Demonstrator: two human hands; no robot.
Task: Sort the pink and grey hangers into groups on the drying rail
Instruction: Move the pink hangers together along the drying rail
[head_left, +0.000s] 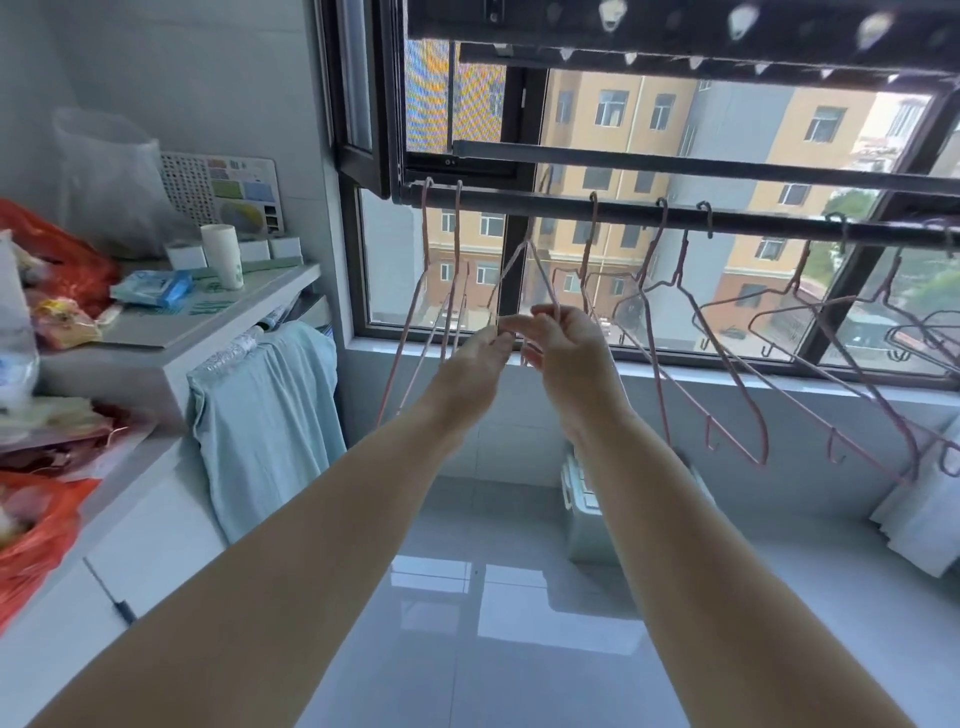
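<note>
Balcony laundry nook, grey tiled floor (519, 597), big window (649, 291) facing apartment blocks. Single head view only.

Drying rail (545, 203) runs dark across the window, a second bar above it. Hangers hang along it: two pink hangers (441, 291) close together at the left end, then one pale grey-looking hanger (524, 265) in the middle, then more spread toward the right, mostly pink hangers on the right (727, 364), with darker ones at the far right edge that could be grey; colour hard to call against the glare.

Count, roughly: about eight hooks visible on the rail, two left, one centre, five or so right. Exact number uncertain, wires overlap.

Left hand (478, 364) is raised, fingers (501, 340) pinched loosely at the lower wire of the middle hanger, by the left pair. Right hand (566, 348) is beside it, fingers (519, 325) partly curled around the same hanger's wire; grip looks light, not a full clench. Hands nearly touch.

Progress, my read: early to middle. A small pink group looks started at the left; the right stretch is spaced out and mixed, not yet grouped.

Left of the scene: cluttered desk (218, 306), white cup (223, 254), red bags (47, 254), teal cloth (265, 415) draped over an edge.
</note>
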